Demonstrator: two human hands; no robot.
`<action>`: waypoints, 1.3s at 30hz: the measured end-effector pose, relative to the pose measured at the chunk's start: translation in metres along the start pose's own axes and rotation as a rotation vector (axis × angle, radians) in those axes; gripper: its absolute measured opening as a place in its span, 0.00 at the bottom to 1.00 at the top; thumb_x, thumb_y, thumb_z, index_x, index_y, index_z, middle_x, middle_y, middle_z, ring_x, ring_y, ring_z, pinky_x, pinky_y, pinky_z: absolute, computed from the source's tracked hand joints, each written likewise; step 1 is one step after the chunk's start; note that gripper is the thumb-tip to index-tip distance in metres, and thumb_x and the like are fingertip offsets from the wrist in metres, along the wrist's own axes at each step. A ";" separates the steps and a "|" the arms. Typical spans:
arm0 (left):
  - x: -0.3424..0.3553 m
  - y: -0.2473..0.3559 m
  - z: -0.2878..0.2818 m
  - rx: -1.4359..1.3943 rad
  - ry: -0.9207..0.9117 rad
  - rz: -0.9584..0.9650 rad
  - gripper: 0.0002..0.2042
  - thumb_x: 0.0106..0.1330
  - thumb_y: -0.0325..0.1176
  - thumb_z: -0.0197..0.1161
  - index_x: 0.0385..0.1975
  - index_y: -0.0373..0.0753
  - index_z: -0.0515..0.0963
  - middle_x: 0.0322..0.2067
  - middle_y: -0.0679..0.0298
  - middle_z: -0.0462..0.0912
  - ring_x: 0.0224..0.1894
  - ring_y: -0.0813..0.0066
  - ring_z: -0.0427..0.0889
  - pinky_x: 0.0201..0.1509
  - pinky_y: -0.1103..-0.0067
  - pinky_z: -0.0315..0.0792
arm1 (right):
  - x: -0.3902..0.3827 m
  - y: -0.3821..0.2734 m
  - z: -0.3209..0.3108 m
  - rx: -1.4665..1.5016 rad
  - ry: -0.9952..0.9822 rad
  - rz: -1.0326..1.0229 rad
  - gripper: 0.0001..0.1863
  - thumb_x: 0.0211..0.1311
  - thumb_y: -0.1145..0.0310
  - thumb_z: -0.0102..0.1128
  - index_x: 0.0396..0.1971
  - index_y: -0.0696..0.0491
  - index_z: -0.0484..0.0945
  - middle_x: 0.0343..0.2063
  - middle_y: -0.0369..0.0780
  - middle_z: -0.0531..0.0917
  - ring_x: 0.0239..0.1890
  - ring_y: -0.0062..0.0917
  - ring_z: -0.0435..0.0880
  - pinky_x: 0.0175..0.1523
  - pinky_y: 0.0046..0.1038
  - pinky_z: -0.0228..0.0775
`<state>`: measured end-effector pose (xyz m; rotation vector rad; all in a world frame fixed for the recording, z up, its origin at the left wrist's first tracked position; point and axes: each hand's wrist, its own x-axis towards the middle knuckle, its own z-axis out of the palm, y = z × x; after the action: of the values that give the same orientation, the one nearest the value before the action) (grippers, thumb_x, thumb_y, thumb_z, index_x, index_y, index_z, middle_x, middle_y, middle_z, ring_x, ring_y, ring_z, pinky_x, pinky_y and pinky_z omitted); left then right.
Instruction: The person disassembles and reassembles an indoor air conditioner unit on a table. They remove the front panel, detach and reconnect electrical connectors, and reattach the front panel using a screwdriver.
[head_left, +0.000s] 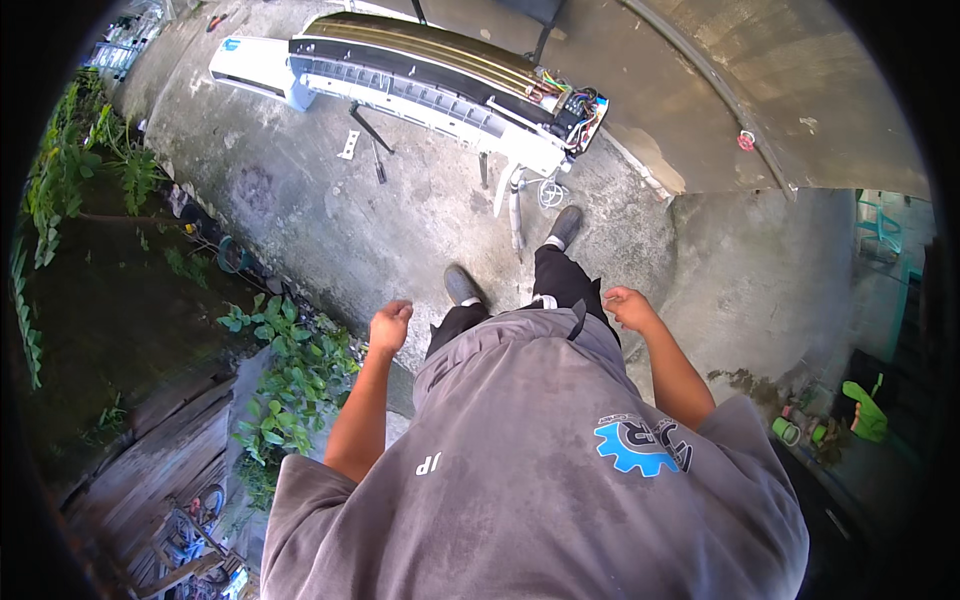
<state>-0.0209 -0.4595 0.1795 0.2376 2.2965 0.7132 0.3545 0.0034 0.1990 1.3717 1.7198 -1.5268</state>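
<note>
While shirt (540, 470) hides waist, left hand (389, 326), right hand (628, 306) empty.

Your nearest thing, the opened white air conditioner unit (430, 85), lies lengthwise on stands, coloured wiring exposed at its right end.

A bare concrete floor (300, 215) carries an opened air-conditioner unit (420, 75) and small tools (349, 145).
</note>
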 end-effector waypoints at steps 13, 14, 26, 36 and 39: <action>-0.235 -0.252 0.037 0.817 -0.741 -0.449 0.16 0.74 0.44 0.59 0.49 0.46 0.91 0.54 0.55 0.91 0.54 0.51 0.92 0.48 0.52 0.84 | -0.080 0.107 -0.057 -0.019 0.167 0.277 0.16 0.69 0.60 0.68 0.53 0.46 0.86 0.38 0.35 0.87 0.31 0.26 0.85 0.32 0.36 0.83; -0.237 -0.246 0.045 0.807 -0.732 -0.473 0.16 0.74 0.44 0.59 0.50 0.47 0.91 0.55 0.56 0.91 0.54 0.52 0.92 0.47 0.52 0.84 | -0.077 0.114 -0.068 -0.031 0.159 0.276 0.16 0.68 0.60 0.68 0.53 0.46 0.86 0.39 0.35 0.87 0.32 0.26 0.85 0.33 0.37 0.83; -0.039 0.029 0.094 0.708 -0.324 -0.088 0.19 0.74 0.42 0.57 0.53 0.39 0.90 0.59 0.47 0.88 0.62 0.48 0.87 0.66 0.55 0.79 | -0.001 0.137 -0.124 0.156 0.099 0.249 0.16 0.75 0.59 0.64 0.58 0.42 0.82 0.45 0.34 0.85 0.37 0.28 0.82 0.40 0.39 0.80; -0.081 0.124 0.014 0.599 -0.333 -0.321 0.36 0.78 0.67 0.53 0.50 0.34 0.89 0.54 0.45 0.90 0.60 0.43 0.87 0.65 0.56 0.79 | 0.015 0.125 -0.086 0.228 0.120 0.175 0.16 0.75 0.59 0.63 0.58 0.44 0.82 0.47 0.35 0.85 0.38 0.27 0.83 0.40 0.40 0.81; -0.073 0.103 -0.035 0.608 -0.426 -0.065 0.26 0.81 0.56 0.51 0.55 0.42 0.88 0.56 0.48 0.89 0.58 0.44 0.87 0.64 0.56 0.80 | 0.005 0.113 -0.066 0.189 0.113 0.269 0.17 0.73 0.59 0.64 0.57 0.46 0.83 0.45 0.37 0.86 0.38 0.29 0.84 0.39 0.38 0.82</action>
<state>0.0050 -0.4147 0.2999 0.5335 2.0312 -0.0898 0.4698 0.0536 0.1609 1.7371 1.4108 -1.5128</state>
